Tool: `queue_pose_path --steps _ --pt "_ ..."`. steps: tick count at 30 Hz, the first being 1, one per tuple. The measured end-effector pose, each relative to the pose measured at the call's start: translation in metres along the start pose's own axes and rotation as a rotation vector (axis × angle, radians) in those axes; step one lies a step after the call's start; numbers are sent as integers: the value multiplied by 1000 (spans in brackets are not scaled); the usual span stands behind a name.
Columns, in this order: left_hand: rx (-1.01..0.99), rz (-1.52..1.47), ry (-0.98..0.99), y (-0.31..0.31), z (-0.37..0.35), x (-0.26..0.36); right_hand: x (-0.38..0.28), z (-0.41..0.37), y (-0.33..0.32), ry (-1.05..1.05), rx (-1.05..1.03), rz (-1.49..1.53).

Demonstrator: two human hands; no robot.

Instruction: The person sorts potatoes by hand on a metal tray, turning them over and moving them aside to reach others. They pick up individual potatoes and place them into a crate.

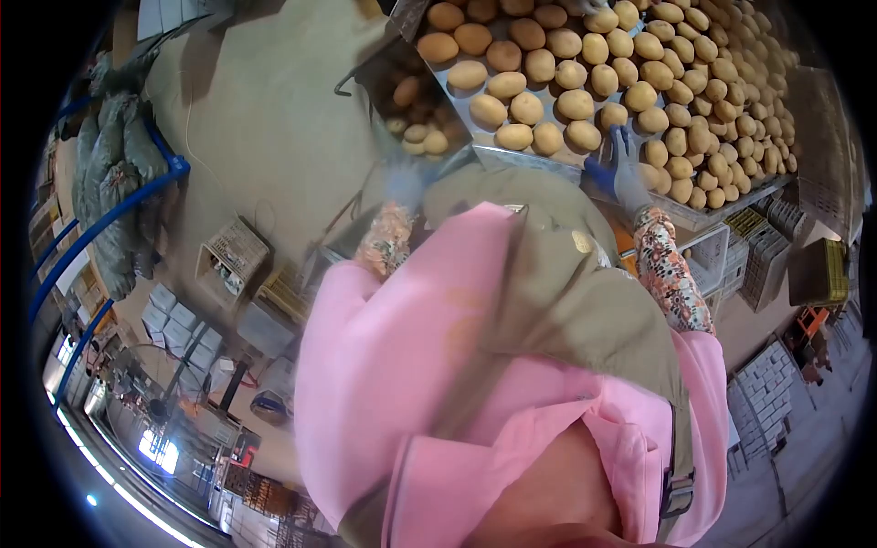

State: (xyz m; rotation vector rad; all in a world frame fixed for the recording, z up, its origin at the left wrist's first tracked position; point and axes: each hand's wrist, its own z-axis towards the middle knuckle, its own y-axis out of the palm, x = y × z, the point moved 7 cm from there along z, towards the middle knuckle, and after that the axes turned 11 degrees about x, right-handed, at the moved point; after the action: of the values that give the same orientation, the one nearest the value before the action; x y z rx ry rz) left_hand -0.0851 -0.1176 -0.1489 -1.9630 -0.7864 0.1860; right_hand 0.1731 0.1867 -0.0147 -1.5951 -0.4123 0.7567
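Many tan oval potatoes [585,64] lie spread over a metal sorting table [512,157] at the top of the view. My right hand [627,173], in a grey-blue glove, lies on the table's near edge with its fingers stretched among the nearest potatoes, holding nothing that shows. My left hand [402,183] is also gloved and blurred. It hovers just below a dark metal bin [370,78] with a few potatoes in it at the table's left end. Its fingers cannot be made out. Patterned sleeves, a pink top and an olive apron fill the middle.
White plastic crates [749,260] stand under the table on the right, and a yellow-green crate [822,272] stands farther right. A basket [233,254] and boxes sit on the floor to the left. Blue rails [119,215] hold filled sacks [114,160] at the far left.
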Motion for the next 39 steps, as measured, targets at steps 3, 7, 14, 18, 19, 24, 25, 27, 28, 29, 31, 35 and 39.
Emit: queue_pose_path --steps 3,7,14,18,19,24,25,27,28,29,31,35,39 --pt "158 72 1 -7 -12 6 -24 -5 12 125 -79 251" --pt "121 -19 -39 -11 -5 3 -54 7 52 432 -292 566" --pt "56 23 -58 -7 10 3 -83 20 6 315 -288 323" --pt "935 -484 -20 -102 19 26 -58 21 20 71 -199 813" --pt "995 -370 87 -156 18 55 -40 19 26 79 -198 816" --pt "787 -276 410 -222 87 133 -18 47 -32 62 -59 27" --pt "711 -168 404 -215 94 149 -16 52 -42 57 112 172" --pt "578 -27 408 -188 89 173 -49 66 -49 -49 16 168" --pt "582 35 440 -174 82 178 -63 58 -24 -144 -41 92" --pt "427 104 425 -169 73 180 -79 50 2 -237 -100 16" --pt "351 141 369 -160 59 164 -128 28 2 -230 -233 -15" --pt "428 120 317 -146 46 114 -132 15 12 -340 -118 299" --pt "648 -67 54 -154 38 46 -54 23 -43 36 29 503"
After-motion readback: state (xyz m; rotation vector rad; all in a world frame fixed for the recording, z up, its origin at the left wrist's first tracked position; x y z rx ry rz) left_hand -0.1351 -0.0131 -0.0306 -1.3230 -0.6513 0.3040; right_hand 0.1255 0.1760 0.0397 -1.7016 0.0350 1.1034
